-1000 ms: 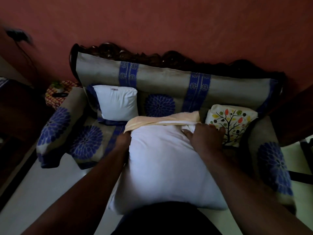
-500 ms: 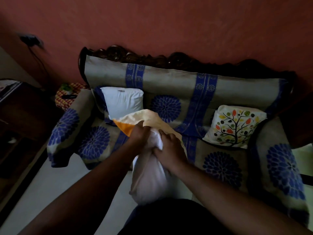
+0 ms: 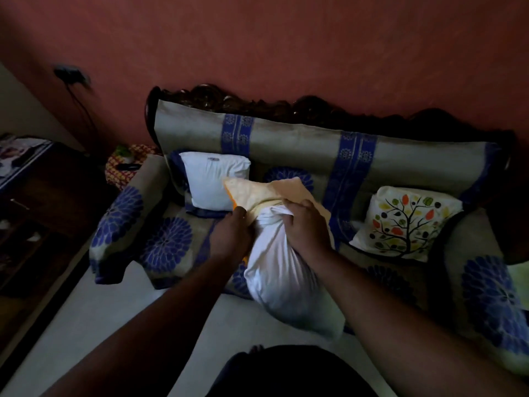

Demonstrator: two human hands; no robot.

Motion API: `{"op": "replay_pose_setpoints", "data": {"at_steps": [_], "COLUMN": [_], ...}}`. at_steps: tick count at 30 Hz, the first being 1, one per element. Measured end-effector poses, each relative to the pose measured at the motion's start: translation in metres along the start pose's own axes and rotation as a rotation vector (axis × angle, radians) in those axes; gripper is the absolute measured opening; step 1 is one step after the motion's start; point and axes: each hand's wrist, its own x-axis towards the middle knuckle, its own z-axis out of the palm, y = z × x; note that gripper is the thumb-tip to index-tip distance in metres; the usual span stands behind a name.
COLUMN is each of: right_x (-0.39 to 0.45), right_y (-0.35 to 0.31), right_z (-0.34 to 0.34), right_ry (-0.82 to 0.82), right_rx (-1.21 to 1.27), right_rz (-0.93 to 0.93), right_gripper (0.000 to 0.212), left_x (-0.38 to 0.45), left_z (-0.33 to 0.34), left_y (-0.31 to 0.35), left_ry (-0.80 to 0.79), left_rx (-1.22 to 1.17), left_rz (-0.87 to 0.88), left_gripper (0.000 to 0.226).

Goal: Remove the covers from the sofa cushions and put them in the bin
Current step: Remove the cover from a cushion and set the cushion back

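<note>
Over the sofa, the left hand grips the cream cover while the right hand squeezes the white cushion's bunched neck, cover half off.

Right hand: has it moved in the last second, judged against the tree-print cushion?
Yes. The right hand was beside the tree-print cushion; it has moved left, away from it, and now grips the bunched white cushion insert.
</note>
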Motion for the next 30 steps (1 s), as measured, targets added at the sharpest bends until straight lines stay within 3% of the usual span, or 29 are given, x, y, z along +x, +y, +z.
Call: {"op": "replay_pose_setpoints", "data": {"at_steps": [3,7,10,11,12,15,16,18,20,23,25,28,30], "right_x": [-0.001,-0.022,-0.035,-0.034,-0.029,-0.023,-0.024,-0.028,-0.026,-0.008,-0.002,0.0,0.014], "right_y": [0.006,-0.003,-0.005,-0.002,0.002,0.005,0.0,-0.013,-0.019,-0.012,-0.012,-0.021,-0.015], "right_z": [-0.003,0.01,0.023,0.022,0.02,0.017,0.02,0.027,0.029,0.01,-0.002,-0.014,-0.025], "right_ry": [-0.054,-0.157,-0.291,-0.321,-0.343,-0.305,-0.282,-0.242,-0.135,-0.054,0.021,0.147,0.171], "right_rx": [0.043,0.125,0.284,0.324,0.338,0.181,0.079,-0.145,-0.186,0.004,0.052,0.15,0.275], "right_rz": [0.016,0.175,0.165,0.161,0.16,0.154,0.142,0.088,0.052,0.15,0.116,0.011,0.058], "right_gripper": [0.044,0.095,0.132,0.131,0.118,0.038,0.024,0.023,0.027,0.022,0.022,0.038,0.045], "left_x": [0.014,0.017,0.015,0.017,0.019,0.028,0.031,0.041,0.046,0.041,0.032,0.038,0.054], "left_z": [-0.001,0.004,0.005,0.004,0.003,-0.007,-0.011,-0.02,-0.026,-0.028,-0.031,-0.035,-0.042], "left_y": [0.011,0.025,0.035,0.036,0.038,0.044,0.045,0.051,0.057,0.063,0.062,0.049,0.029], "left_ry": [-0.094,-0.115,-0.091,-0.075,-0.074,-0.05,-0.029,0.009,-0.02,-0.041,0.1,0.343,0.424], "left_rx": [-0.227,-0.636,-0.714,-0.681,-0.621,-0.204,-0.026,0.255,0.362,0.302,0.217,0.112,0.003], "left_rz": [-0.095,-0.208,-0.233,-0.211,-0.176,0.061,0.17,0.356,0.504,0.687,0.756,0.653,0.323], "left_gripper": [0.021,0.022,0.031,0.037,0.039,0.03,0.031,0.035,0.039,0.051,0.053,0.047,0.047]}}
